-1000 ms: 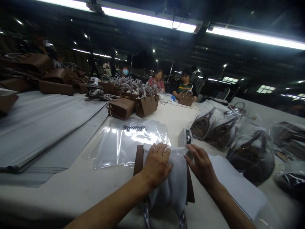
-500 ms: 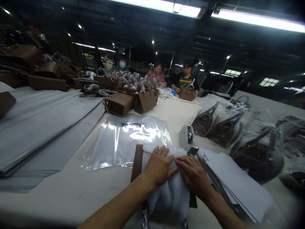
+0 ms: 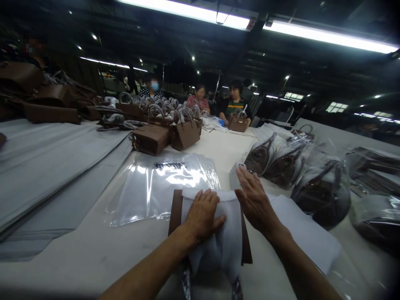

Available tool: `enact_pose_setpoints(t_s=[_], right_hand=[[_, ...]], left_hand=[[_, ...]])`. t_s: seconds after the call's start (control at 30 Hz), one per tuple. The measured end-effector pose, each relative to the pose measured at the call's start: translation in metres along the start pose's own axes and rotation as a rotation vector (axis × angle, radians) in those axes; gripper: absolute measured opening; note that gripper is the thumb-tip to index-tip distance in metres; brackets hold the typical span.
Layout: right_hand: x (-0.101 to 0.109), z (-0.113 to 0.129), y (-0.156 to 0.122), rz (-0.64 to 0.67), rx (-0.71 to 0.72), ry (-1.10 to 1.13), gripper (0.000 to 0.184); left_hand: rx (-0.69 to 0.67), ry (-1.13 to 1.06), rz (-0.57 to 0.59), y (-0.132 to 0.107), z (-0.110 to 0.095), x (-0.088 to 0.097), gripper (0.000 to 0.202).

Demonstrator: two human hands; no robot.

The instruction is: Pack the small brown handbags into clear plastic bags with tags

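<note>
Covered bag (image 3: 175, 210), clear sleeves (image 3: 162, 191) beyond, pale device (image 3: 233, 178) (right hand (image 3: 256, 200) partly hiding it)

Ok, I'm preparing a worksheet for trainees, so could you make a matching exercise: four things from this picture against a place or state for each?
Things
1. Left hand
2. Clear plastic stack
3. White sheets
4. Pale boxy object

Places and states
A. Rightmost of the four
B. Resting on the white wrap
C. Partly hidden by the right hand
D. Bearing dark lettering

Pairs: 1-B, 2-D, 3-A, 4-C
</note>
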State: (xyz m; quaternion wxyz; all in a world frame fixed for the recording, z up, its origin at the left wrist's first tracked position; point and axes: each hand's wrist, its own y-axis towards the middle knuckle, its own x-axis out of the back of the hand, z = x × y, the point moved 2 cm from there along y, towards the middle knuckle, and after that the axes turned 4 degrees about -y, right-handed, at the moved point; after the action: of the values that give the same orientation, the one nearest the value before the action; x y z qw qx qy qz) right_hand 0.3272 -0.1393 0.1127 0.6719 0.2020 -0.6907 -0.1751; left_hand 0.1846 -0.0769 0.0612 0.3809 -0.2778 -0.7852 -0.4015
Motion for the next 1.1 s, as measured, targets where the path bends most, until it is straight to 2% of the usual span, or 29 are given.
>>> enact_pose_setpoints(t_s=[0.07,0.13,0.17,0.27,0.37,0.43,0.5,0.6,0.67,0.77,0.87,0.97,1.1], right_hand=[[-0.019,0.008,0.002,0.158,0.050,-0.023,0.052],[-0.030,0.016,-0.016,0.331,0.141,-0.025,0.052],[-0.030,0.020,-0.030,0.377,0.181,-0.032,0.053],[-0.009,0.027,-0.077,0.350,0.271,-0.060,0.059],[0.013,0.030,-0.114,0.185,0.280,0.033,0.046],[0.018,0.025,-0.130,0.066,0.174,0.115,0.031],[0.013,0.009,-0.142,-0.009,-0.023,0.146,0.022],[0.001,-0.037,-0.151,0.025,-0.371,0.073,0.027],[-0.006,-0.075,-0.152,0.074,-0.525,-0.010,0.036],[-0.016,-0.125,-0.146,0.131,-0.616,-0.104,0.049],[-0.034,-0.155,-0.137,0.218,-0.689,-0.173,0.063],[-0.055,-0.166,-0.126,0.291,-0.767,-0.224,0.074],[-0.072,-0.168,-0.117,0.382,-0.802,-0.242,0.072]], left_hand=[[0.023,0.007,-0.014,-0.001,0.000,-0.002,0.038],[0.036,0.014,-0.030,-0.002,0.000,-0.003,0.032],[0.037,0.015,-0.037,-0.003,0.000,-0.003,0.029],[0.024,0.005,-0.058,-0.003,-0.001,-0.002,0.026],[0.007,-0.020,-0.076,-0.003,-0.001,0.004,0.026],[-0.017,-0.044,-0.079,-0.005,0.000,0.011,0.026],[-0.051,-0.072,-0.081,-0.009,0.001,0.022,0.026],[-0.088,-0.090,-0.151,-0.024,0.008,0.041,0.026],[-0.091,-0.094,-0.229,-0.039,0.017,0.054,0.025],[-0.025,-0.110,-0.296,-0.066,0.037,0.067,0.024],[0.085,-0.091,-0.325,-0.093,0.058,0.071,0.028],[0.209,-0.086,-0.332,-0.113,0.075,0.067,0.033],[0.311,-0.125,-0.324,-0.126,0.084,0.060,0.035]])
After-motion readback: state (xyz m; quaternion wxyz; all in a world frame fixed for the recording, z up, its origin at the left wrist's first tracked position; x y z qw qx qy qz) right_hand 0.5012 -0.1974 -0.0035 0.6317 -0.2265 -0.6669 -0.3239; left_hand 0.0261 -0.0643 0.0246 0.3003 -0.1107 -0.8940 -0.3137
